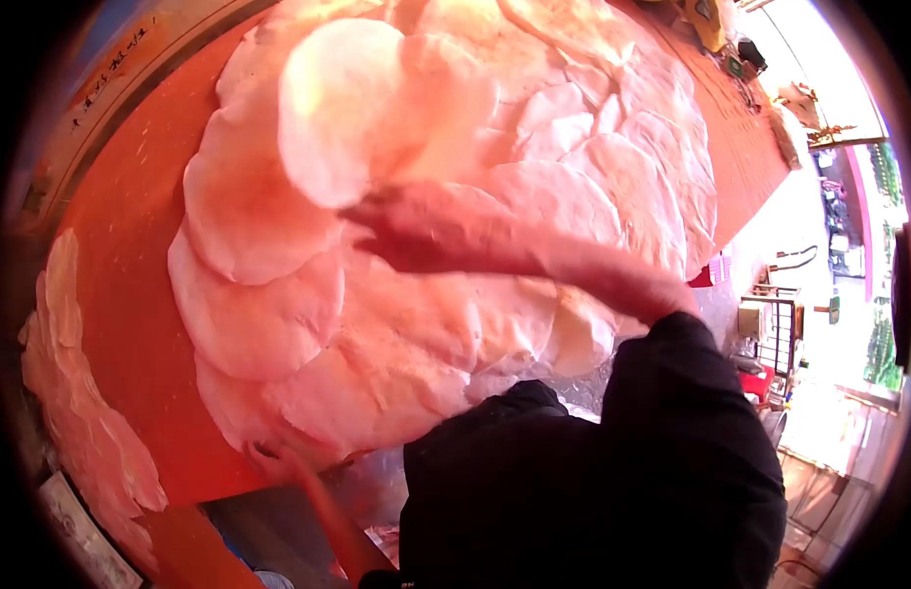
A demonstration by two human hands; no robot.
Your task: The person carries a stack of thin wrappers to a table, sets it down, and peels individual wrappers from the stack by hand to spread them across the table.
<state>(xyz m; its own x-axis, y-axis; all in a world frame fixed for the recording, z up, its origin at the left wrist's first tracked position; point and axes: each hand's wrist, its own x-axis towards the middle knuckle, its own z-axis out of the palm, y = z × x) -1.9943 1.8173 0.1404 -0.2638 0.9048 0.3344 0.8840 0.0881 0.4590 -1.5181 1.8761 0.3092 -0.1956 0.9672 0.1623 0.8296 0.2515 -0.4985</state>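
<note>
Thin, round, pale sheets (269, 329) overlap in a wide layer on an orange-red surface (122, 324). One round sheet (333, 113) lies over the others at the upper left, its right side smeared by motion. My right hand (406, 228) reaches in from the right above the layer, blurred, its fingers apart and their tips by the lower edge of that round sheet. My left hand (277, 461) is at the layer's lower left edge, beside the rim of a sheet, with a dark gap between its thumb and fingers. Nothing shows clearly gripped in either hand.
A strip of crumpled pale sheets (92, 422) lies along the left edge of the surface. Bags and small items (708, 25) sit at the upper right. Beyond the right edge stand a wire rack (784, 329) and a red container (756, 383). My dark clothing fills the bottom.
</note>
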